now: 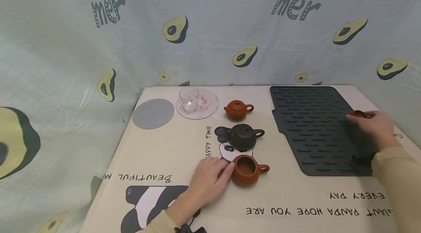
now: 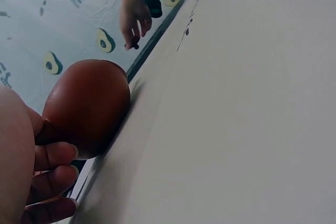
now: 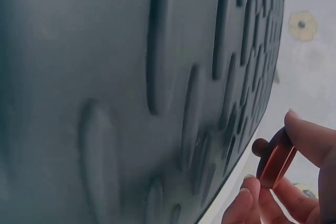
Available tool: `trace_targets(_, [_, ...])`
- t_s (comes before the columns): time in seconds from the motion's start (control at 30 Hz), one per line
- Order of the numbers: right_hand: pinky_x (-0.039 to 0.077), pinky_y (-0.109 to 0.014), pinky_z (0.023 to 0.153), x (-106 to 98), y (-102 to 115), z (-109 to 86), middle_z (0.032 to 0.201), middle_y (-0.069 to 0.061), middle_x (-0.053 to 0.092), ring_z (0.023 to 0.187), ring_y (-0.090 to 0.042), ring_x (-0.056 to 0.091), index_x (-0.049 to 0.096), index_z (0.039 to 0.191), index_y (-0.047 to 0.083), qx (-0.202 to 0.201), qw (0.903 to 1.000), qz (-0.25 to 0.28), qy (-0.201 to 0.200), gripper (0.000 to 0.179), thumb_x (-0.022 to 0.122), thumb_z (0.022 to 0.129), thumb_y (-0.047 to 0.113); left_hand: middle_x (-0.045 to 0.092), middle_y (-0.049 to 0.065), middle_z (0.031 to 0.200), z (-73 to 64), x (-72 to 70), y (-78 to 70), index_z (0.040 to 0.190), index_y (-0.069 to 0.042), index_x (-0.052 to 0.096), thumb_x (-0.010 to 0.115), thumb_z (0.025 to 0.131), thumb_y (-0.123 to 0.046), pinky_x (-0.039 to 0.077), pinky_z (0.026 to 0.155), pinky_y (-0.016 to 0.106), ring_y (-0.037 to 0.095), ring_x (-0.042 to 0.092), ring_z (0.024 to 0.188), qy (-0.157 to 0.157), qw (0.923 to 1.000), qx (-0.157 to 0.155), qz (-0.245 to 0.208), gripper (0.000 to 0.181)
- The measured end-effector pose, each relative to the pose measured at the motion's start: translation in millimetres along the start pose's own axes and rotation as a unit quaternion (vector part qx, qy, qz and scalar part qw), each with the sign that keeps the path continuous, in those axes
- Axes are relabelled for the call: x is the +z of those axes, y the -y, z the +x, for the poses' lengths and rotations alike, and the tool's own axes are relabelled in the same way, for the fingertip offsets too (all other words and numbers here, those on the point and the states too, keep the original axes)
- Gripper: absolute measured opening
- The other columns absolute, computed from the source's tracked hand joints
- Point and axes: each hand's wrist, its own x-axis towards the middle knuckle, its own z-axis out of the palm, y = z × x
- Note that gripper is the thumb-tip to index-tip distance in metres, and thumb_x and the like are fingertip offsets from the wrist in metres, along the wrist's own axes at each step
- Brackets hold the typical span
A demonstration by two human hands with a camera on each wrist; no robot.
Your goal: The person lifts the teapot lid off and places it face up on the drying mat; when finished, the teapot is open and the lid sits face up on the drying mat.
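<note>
A lidless reddish-brown teapot point(image 1: 246, 175) stands on the table with its handle to the right. My left hand point(image 1: 212, 180) pinches it at the spout side; the spout is hidden behind the fingers. At the right, my right hand point(image 1: 378, 125) holds a small reddish-brown teapot lid point(image 3: 278, 158) between thumb and fingers, over the right edge of the dark ribbed mat point(image 1: 312, 134). The lid's knob points down toward the mat, its hollow side up. Behind the lidless pot stand a dark lidded teapot point(image 1: 242, 138) and, farther back, a reddish-brown lidded teapot point(image 1: 237, 110).
A clear glass point(image 1: 189, 99) stands on a patterned plate point(image 1: 210, 110) at the back left. Beside it lies a grey round mat point(image 1: 152, 113). An avocado-print curtain point(image 1: 210, 25) hangs behind the table. Panda drawings point(image 1: 148, 207) and lettering mark the table cover.
</note>
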Motion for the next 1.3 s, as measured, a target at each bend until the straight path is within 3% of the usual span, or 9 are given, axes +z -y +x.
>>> trace_targets(0.2, [0.039,-0.068,0.093,-2.2,-0.2,8.4,0.132,-0.046,0.036,0.118,-0.062,0.037,0.03,0.139,-0.023,-0.025,0.9993,-0.026,-0.007,0.088,0.057,0.099,0.051,0.053,-0.015,0.072,1.2,0.2,1.7,0.078,-0.026,0.063,0.049,0.107,-0.038,0.042,0.071,0.032,0.011,0.051,0.076,-0.001,1.0,0.0,0.0,0.035])
trace_targets(0.47, [0.037,-0.064,0.099,13.4,0.3,12.2,0.137,-0.045,0.036,0.124,-0.061,0.037,0.031,0.142,-0.021,0.032,0.997,-0.067,-0.023,0.081,0.058,0.1,0.043,0.052,-0.015,0.073,-2.6,3.0,2.0,0.08,-0.027,0.063,0.049,0.107,-0.038,0.041,0.072,0.031,0.011,0.051,0.077,0.0,1.0,0.006,0.006,0.033])
trace_targets(0.73, [0.036,-0.065,0.103,15.6,-1.9,13.7,0.141,-0.048,0.032,0.129,-0.062,0.034,0.026,0.146,-0.02,0.031,0.9969,-0.07,-0.02,0.084,0.059,0.1,0.042,0.052,-0.014,0.072,0.3,0.5,0.5,0.078,-0.025,0.061,0.05,0.107,-0.036,0.041,0.07,0.031,0.012,0.051,0.075,-0.008,0.9999,0.006,0.004,0.033])
trace_targets(0.93, [0.034,-0.067,0.103,10.3,-5.9,16.4,0.143,-0.048,0.026,0.127,-0.064,0.033,0.018,0.149,-0.02,0.002,0.9969,-0.078,-0.01,0.086,0.057,0.101,0.04,0.054,-0.014,0.072,0.5,-0.3,0.5,0.078,-0.025,0.062,0.051,0.107,-0.035,0.041,0.07,0.031,0.011,0.051,0.075,-0.011,0.9998,0.011,0.011,0.032])
trace_targets(1.1, [0.037,-0.068,0.098,1.5,10.3,12.3,0.151,-0.044,0.022,0.131,-0.063,0.03,0.017,0.152,-0.017,-0.003,0.9983,-0.048,-0.033,0.085,0.053,0.101,0.043,0.054,-0.014,0.073,1.1,-2.1,-0.4,0.079,-0.025,0.063,0.049,0.107,-0.037,0.042,0.071,0.031,0.011,0.052,0.076,-0.005,1.0,0.002,0.007,0.034])
trace_targets(1.23, [0.038,-0.069,0.095,-7.5,33.8,1.6,0.145,-0.042,0.035,0.126,-0.061,0.037,0.036,0.145,-0.015,-0.049,0.9961,-0.05,-0.053,0.065,0.047,0.106,0.036,0.054,-0.014,0.072,2.0,-2.7,-1.5,0.078,-0.025,0.063,0.047,0.108,-0.039,0.042,0.071,0.031,0.011,0.052,0.076,0.001,1.0,-0.002,0.002,0.036])
trace_targets(1.3, [0.044,-0.065,0.084,-11.3,46.0,-5.3,0.136,-0.042,0.045,0.113,-0.058,0.043,0.046,0.137,-0.015,-0.087,0.9932,-0.054,-0.056,0.056,0.045,0.108,0.032,0.052,-0.014,0.072,2.5,-2.1,-2.1,0.077,-0.025,0.062,0.047,0.108,-0.04,0.041,0.071,0.03,0.011,0.052,0.077,0.003,1.0,-0.002,0.001,0.037])
